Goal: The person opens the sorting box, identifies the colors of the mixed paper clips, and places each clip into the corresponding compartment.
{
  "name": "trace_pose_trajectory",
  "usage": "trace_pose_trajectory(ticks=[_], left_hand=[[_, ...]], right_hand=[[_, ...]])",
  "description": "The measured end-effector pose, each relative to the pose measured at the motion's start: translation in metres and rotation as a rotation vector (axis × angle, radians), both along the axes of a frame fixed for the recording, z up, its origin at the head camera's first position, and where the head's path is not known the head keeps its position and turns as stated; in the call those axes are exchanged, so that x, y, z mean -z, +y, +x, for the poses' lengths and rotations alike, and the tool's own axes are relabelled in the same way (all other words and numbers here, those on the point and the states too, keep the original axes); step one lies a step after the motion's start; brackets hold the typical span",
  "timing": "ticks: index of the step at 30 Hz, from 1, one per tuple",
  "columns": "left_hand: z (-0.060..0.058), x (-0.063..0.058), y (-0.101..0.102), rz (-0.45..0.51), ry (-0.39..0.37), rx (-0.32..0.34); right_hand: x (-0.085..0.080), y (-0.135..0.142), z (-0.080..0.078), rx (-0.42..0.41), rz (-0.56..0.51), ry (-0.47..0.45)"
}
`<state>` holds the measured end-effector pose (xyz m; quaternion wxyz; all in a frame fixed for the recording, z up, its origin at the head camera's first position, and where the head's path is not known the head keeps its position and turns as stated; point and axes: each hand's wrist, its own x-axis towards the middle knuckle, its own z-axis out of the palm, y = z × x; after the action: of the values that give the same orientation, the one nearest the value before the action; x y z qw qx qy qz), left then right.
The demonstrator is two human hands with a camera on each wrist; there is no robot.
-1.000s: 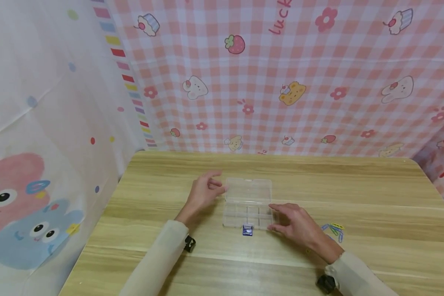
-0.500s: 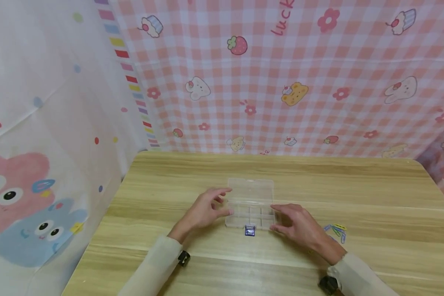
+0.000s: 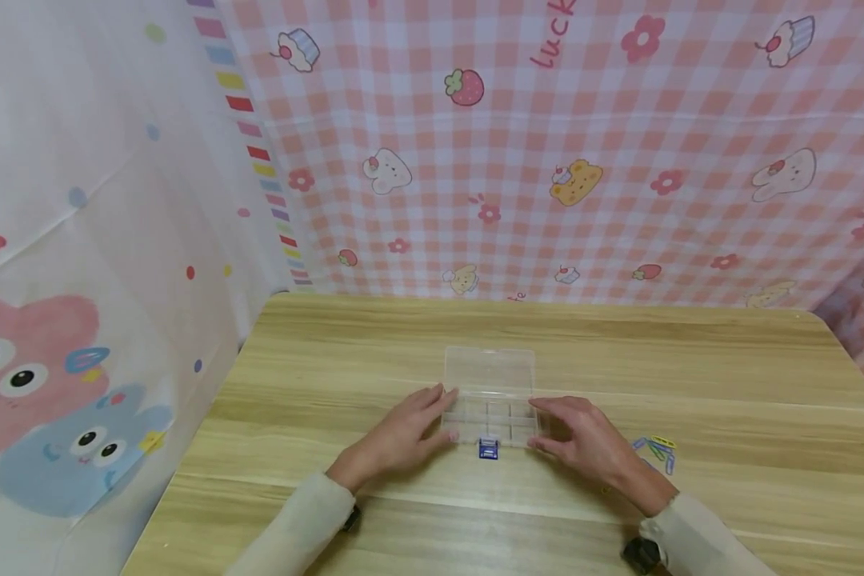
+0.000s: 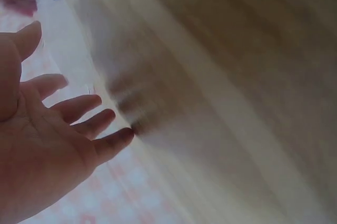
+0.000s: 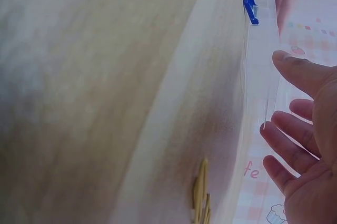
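A clear plastic compartment box (image 3: pixel 500 416) lies on the table with its lid (image 3: pixel 490 370) folded back. A blue latch (image 3: pixel 488 449) sticks out at the front edge. My right hand (image 3: pixel 583 436) holds the box's right end, thumb at the front corner and index finger near the hinge. At the left end, my left hand (image 3: pixel 403 436) touches the box with thumb and forefinger spread apart. In the left wrist view, the left hand's fingers (image 4: pixel 79 109) look extended and relaxed. No contents can be made out in the compartments.
Several coloured paper clips (image 3: pixel 658 450) lie in a loose pile right of my right hand. The wood-grain table (image 3: pixel 432 528) meets a pink checked cloth (image 3: pixel 418 120) at the back. A white printed cloth (image 3: pixel 115 200) hangs on the left.
My left hand has come down and nearer, from beside the lid to the left end of the compartments. The right hand keeps its place at the right end.
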<state>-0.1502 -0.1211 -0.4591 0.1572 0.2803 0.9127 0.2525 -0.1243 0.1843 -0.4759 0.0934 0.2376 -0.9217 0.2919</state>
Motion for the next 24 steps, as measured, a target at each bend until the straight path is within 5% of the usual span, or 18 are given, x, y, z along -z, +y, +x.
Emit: trace_pose_trajectory(ticks=[11,24], left_hand=[[0.0014,0.0037,0.0026,-0.11,-0.01,0.006],[-0.0011,0.0013,0.0028,-0.077,-0.009,-0.015]], right_hand=[[0.0003,0.0011,-0.0003,-0.005,0.0,0.0],[0.0001,0.0054,-0.0003,-0.04,-0.009,0.035]])
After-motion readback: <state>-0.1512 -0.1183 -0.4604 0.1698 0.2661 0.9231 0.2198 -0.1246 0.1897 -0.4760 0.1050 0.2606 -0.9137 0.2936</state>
